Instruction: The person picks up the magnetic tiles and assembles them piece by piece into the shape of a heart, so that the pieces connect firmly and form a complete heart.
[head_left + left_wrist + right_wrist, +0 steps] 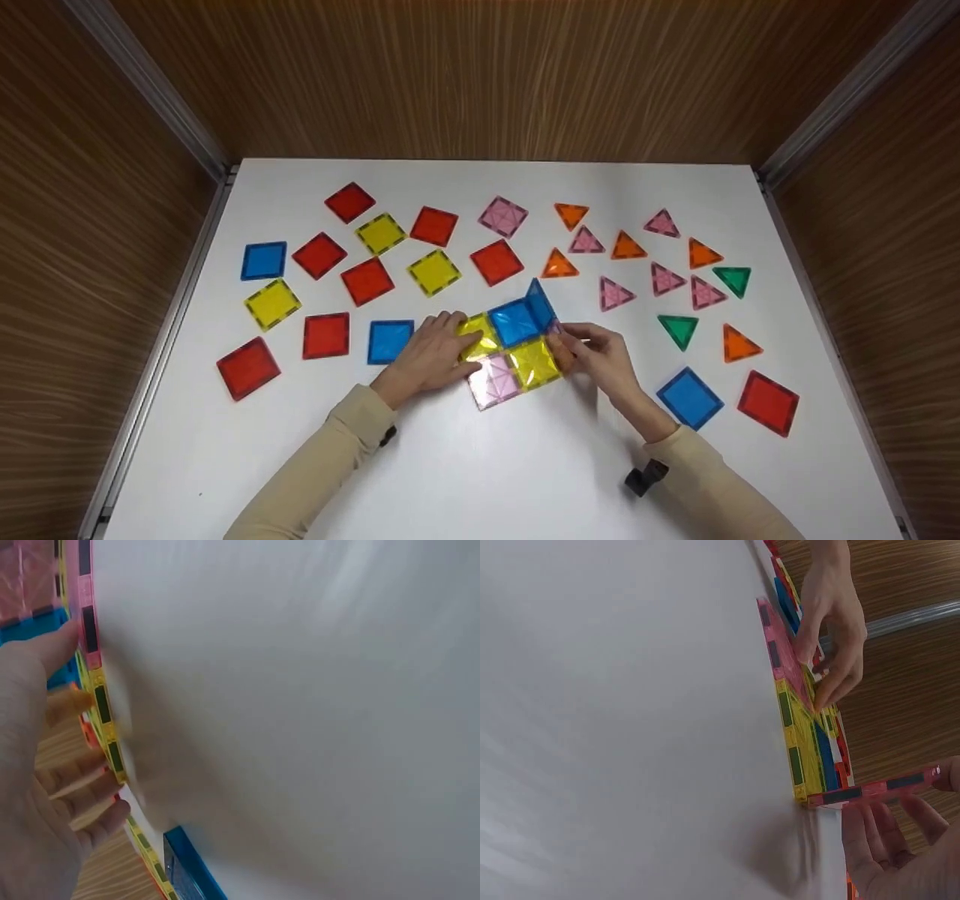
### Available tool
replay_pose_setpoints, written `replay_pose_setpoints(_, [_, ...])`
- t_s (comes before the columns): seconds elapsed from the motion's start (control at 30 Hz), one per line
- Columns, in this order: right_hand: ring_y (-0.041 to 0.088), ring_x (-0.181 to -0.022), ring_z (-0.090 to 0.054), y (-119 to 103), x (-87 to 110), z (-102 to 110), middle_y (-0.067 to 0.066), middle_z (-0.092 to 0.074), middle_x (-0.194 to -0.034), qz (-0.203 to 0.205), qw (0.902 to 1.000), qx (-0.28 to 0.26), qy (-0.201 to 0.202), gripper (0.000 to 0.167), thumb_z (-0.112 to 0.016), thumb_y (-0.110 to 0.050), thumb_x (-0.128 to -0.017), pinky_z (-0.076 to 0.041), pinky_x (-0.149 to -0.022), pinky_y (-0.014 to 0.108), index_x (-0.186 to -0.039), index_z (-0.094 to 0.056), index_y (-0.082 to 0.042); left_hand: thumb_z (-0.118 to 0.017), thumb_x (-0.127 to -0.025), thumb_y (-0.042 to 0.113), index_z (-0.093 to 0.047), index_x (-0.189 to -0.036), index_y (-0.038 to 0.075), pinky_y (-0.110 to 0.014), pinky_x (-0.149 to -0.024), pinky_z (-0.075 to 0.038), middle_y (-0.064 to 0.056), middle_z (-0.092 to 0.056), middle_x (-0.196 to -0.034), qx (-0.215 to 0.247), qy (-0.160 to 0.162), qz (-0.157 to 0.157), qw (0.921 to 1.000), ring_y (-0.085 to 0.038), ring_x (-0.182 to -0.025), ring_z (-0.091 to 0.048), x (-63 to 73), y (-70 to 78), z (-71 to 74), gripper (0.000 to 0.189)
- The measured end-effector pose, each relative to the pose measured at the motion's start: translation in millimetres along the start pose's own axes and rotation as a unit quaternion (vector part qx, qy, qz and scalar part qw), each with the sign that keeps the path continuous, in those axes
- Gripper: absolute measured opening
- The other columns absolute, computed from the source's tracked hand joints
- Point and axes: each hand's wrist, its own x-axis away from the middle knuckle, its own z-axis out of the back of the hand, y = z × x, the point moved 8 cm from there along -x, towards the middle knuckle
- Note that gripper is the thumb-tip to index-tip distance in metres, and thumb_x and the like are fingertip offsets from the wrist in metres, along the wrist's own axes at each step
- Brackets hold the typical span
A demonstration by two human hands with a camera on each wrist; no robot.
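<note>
Four flat square magnetic tiles lie joined in a two-by-two block: a blue tile point(514, 322), a yellow tile point(535, 363), a pink tile point(495, 381) and another yellow tile point(480, 337). A second blue tile point(539, 306) stands upright at the block's right back edge. My left hand point(436, 352) rests on the block's left side, fingers spread over the left yellow tile and thumb at the pink one. With my right hand point(604, 360) I pinch an upright pink tile point(874, 790) by its edge, against the right side of the front yellow tile.
Red tiles point(367, 281), yellow and blue squares lie scattered at the left and back. Orange triangles point(628, 245), pink triangles point(616, 293) and green triangles point(678, 331) spread over the right back. A blue square point(690, 398) and a red square point(769, 403) lie beside my right forearm.
</note>
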Motion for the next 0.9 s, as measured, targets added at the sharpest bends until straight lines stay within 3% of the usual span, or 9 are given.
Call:
replay_pose_setpoints(0.27, [0.022,-0.099,-0.066,-6.8,-19.1,1.5,0.013,-0.074,-0.12,0.044,0.9988,0.017,-0.014,0.034,-0.075,-0.034,-0.099,-0.059,-0.08,0.023,-0.122,-0.077,-0.01,-0.061,-0.104,0.052,-0.058,-0.151,0.018,-0.05,-0.11,-0.052,-0.017,-0.055,-0.147,-0.01,0.029,0.021,0.9993,-0.032,-0.126,-0.055,26.4,19.1,-5.6,0.058])
replay_pose_setpoints(0.43, [0.021,-0.099,-0.065,-8.3,-21.7,3.2,0.011,-0.075,-0.117,0.053,0.9981,0.03,0.001,0.034,-0.075,-0.039,-0.098,-0.056,-0.08,0.022,-0.119,-0.078,-0.012,-0.063,-0.103,0.05,-0.061,-0.148,0.016,-0.044,-0.101,-0.055,-0.015,-0.06,-0.138,0.002,0.04,0.017,0.9991,-0.028,-0.116,-0.058,25.0,22.2,-0.5,0.056])
replay_pose_setpoints(0.57, [0.018,-0.1,-0.066,-6.6,-13.1,6.7,0.012,-0.075,-0.118,0.061,0.9971,0.039,0.022,0.033,-0.074,-0.037,-0.1,-0.057,-0.082,0.018,-0.119,-0.077,-0.011,-0.065,-0.104,0.045,-0.056,-0.151,0.016,-0.041,-0.105,-0.055,-0.012,-0.06,-0.138,0.073,0.059,0.023,0.9953,-0.026,-0.119,-0.058,6.9,14.6,13.2,0.056])
replay_pose_setpoints(0.7, [0.014,-0.099,-0.067,-2.3,-2.4,12.9,0.013,-0.076,-0.118,0.06,0.9965,0.034,0.048,0.03,-0.074,-0.033,-0.1,-0.059,-0.083,0.017,-0.119,-0.077,-0.009,-0.066,-0.104,0.039,-0.051,-0.154,0.016,-0.043,-0.114,-0.052,-0.011,-0.059,-0.141,0.16,0.094,0.011,0.9826,-0.026,-0.128,-0.059,-23.4,10.1,32.3,0.057])
replay_pose_setpoints(0.9, [0.013,-0.101,-0.067,3.4,5.5,18.9,0.011,-0.075,-0.122,0.053,0.9953,0.043,0.069,0.026,-0.072,-0.026,-0.101,-0.057,-0.084,0.015,-0.121,-0.076,-0.01,-0.065,-0.105,0.035,-0.055,-0.148,0.015,-0.04,-0.119,-0.049,-0.007,-0.059,-0.144,0.199,0.135,-0.02,0.9704,-0.024,-0.134,-0.058,-62.7,12.0,50.6,0.048])
